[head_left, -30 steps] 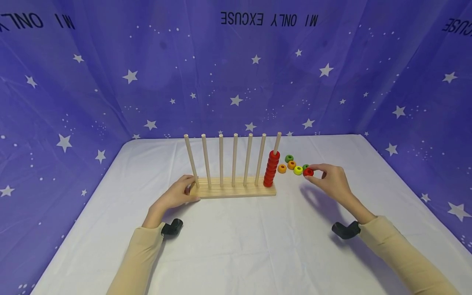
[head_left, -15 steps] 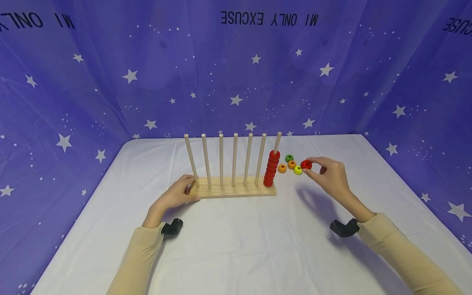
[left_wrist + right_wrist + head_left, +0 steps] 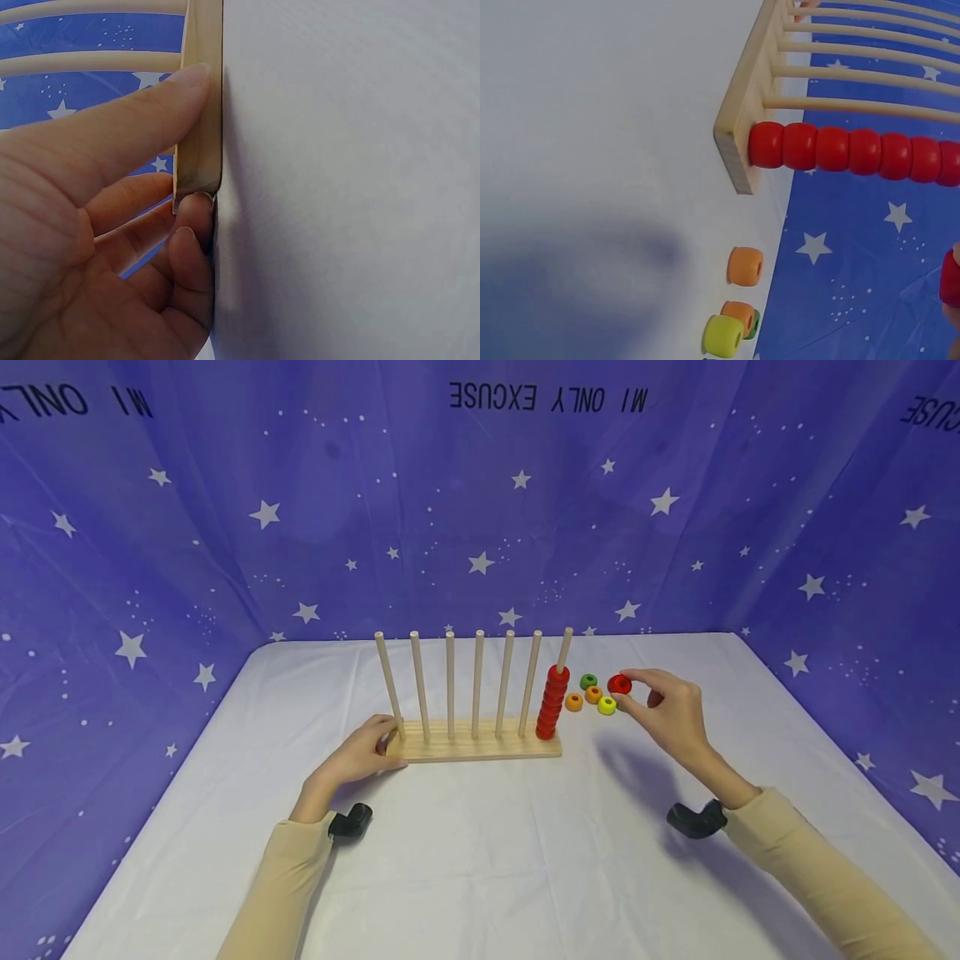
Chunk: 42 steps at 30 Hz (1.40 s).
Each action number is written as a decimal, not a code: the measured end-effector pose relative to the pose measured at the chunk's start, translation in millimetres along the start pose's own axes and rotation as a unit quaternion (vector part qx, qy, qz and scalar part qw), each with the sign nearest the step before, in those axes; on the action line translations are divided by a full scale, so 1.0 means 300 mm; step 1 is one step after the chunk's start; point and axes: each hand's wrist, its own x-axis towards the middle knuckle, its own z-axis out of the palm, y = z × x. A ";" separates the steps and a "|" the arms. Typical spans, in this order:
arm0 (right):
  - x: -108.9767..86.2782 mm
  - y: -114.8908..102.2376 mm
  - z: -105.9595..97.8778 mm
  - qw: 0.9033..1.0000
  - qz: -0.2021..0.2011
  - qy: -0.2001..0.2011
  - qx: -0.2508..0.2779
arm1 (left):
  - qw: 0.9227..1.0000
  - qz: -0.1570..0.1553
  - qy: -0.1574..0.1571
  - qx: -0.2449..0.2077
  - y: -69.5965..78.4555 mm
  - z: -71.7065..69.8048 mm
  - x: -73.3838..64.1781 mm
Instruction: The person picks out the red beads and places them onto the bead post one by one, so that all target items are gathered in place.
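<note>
A wooden peg rack [image 3: 472,750] with a row of upright pegs stands on the table. Red beads [image 3: 552,703] are stacked on its rightmost peg; the other pegs are bare. My left hand [image 3: 358,753] grips the left end of the rack's base, thumb on the front edge in the left wrist view [image 3: 187,86]. Between thumb and fingertips, my right hand [image 3: 675,714] pinches a loose red bead [image 3: 618,684], raised off the cloth to the right of the stack. That bead [image 3: 951,279] shows only partly at the right wrist view's edge.
Right of the rack lie loose beads: a green one [image 3: 588,681], two orange ones, one of them nearest the rack [image 3: 573,702], and a yellow one [image 3: 607,705]. White cloth [image 3: 465,860] covers the table. A purple starry curtain [image 3: 420,543] hangs behind and at both sides.
My right hand has lifted the red bead and moved it up and slightly left. A second green bead beside it has gone out of sight. The left hand and the rack stay put.
</note>
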 end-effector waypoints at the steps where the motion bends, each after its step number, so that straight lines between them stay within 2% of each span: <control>1: 0.004 -0.002 0.000 1.000 -0.001 0.001 0.001 | 1.000 0.000 0.000 0.000 0.001 -0.001 0.001; 28: 0.070 -0.070 0.000 0.997 -0.050 0.053 0.034 | 1.000 0.009 0.002 0.005 0.005 -0.004 -0.001; 42: 0.098 -0.121 0.032 0.992 -0.074 0.071 0.074 | 1.000 0.002 0.001 0.000 0.003 0.000 0.001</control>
